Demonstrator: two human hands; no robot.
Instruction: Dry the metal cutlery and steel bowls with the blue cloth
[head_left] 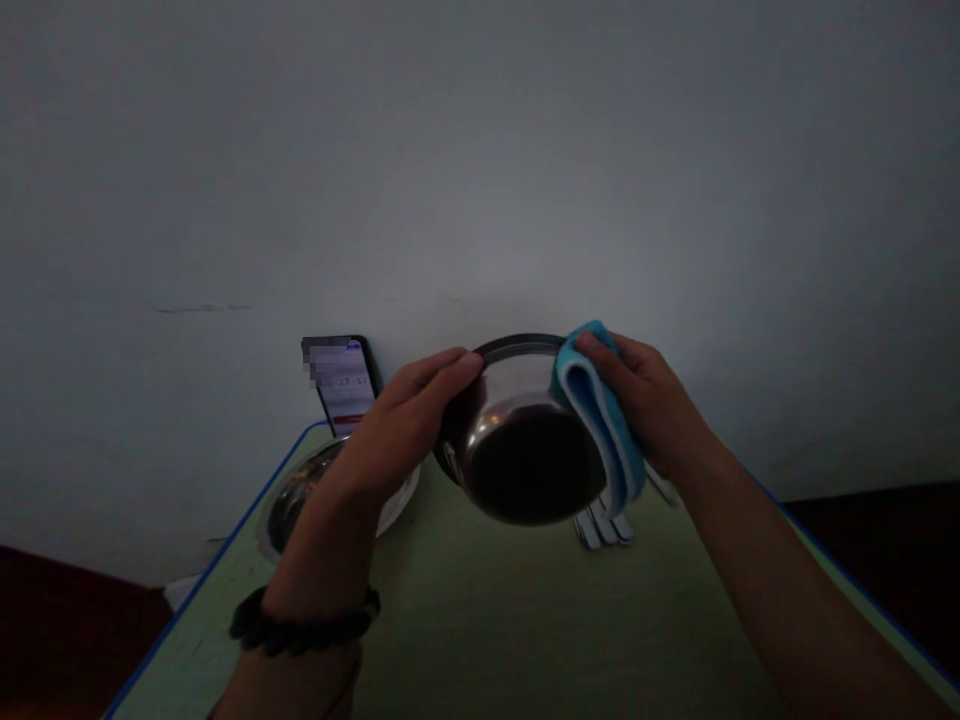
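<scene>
A black beaded bracelet (pixel 304 625) circled the left wrist, nearest the viewer. Below lay a green tabletop (pixel 525 630), edged in blue. Above it, a stainless-steel bowl (pixel 525 440) was held tilted, its dark underside facing the wearer. The left hand (pixel 409 420) pinched the bowl's rim, thumb on the outer wall. The right hand (pixel 649 405) pinched a folded blue cloth (pixel 616 440) (white-edged) against the bowl's right side. Metal cutlery handles (pixel 602 527) showed below the cloth. Partly behind the left forearm sat a shiny metal vessel (pixel 296 500). Farther back, a smartphone (pixel 352 390) stood tilted before the pale wall (pixel 525 170).
</scene>
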